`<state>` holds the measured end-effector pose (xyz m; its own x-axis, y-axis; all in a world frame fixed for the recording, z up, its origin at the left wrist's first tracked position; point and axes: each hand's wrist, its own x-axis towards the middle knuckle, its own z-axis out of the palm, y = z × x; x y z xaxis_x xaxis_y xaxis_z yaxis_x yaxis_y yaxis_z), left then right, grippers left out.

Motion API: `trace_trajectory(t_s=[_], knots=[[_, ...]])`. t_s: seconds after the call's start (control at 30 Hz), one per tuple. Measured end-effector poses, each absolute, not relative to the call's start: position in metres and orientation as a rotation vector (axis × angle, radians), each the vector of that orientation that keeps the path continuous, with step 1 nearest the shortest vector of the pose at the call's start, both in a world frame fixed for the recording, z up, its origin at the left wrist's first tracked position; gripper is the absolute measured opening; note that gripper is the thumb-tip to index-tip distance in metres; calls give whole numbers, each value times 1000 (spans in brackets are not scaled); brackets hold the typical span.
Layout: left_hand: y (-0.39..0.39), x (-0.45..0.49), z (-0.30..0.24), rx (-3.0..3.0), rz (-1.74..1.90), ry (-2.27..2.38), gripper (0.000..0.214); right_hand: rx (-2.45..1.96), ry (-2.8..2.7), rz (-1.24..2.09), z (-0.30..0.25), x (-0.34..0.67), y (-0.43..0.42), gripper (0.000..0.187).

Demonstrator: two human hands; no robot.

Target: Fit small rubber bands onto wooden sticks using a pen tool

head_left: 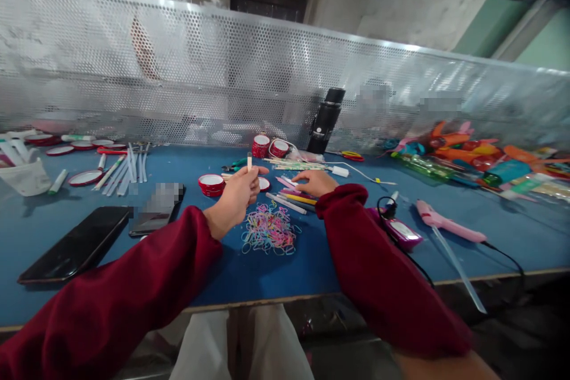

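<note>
My left hand (238,193) is raised above the blue table (66,202), fingers pinched on a short white stick (249,161) held upright. My right hand (315,181) reaches forward and rests on a bunch of coloured sticks (291,195) lying on the table, its fingers curled over them. A heap of small coloured rubber bands (268,230) lies between my two forearms. Both arms wear dark red sleeves.
Two phones (78,243) lie at the left. Red tape rolls (211,184), white sticks (129,169), a black flask (326,120), a pink glue gun (447,227), a purple device (398,230) and colourful toys (463,154) are spread about. A perforated metal screen (178,71) backs the table.
</note>
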<state>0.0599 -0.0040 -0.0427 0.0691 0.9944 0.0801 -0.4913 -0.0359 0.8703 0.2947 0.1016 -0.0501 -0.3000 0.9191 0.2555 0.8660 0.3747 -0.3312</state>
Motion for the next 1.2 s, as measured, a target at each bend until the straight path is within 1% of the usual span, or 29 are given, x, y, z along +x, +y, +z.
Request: trace_trajectory(t_s=[0.1,0.17,0.23,0.33,0.47,0.57,0.63,0.7,0.77,0.8,0.87,0.97,1.07,1.2], knots=[[-5,61,-44,924,1384,730,18,-1501,-2285,82,-49,293,98,9],[-4,61,-45,924,1386,724,18,-1515,-2348,108,-49,292,95,1],[-3,61,-46,917,1394,719,17,-1578,-2387,151,-52,288,92,7],[-2,61,-47,917,1415,740,15,-1627,-2373,115,-57,282,89,15],[-1,60,-46,930,1410,812,18,-1598,-2312,-22,-62,278,90,10],[-1,58,-46,956,1375,824,18,-1619,-2289,-12,-67,281,97,12],[-1,58,-46,973,1364,810,17,-1585,-2275,64,-71,284,103,19],[-1,57,-46,970,1375,796,15,-1451,-2241,138,-73,284,105,24],[-2,58,-45,949,1397,799,15,-1269,-2182,243,-70,278,101,22],[-2,58,-45,938,1408,805,16,-1179,-2148,331,-66,273,97,17],[-2,59,-43,926,1427,814,22,-985,-2096,623,-57,260,84,9],[-2,61,-41,928,1443,818,29,-720,-2089,933,-46,242,61,19],[-2,60,-39,961,1471,824,24,-708,-2102,1098,-41,232,46,27],[5,55,-40,984,1574,849,21,-805,-2023,1165,-38,232,42,31]])
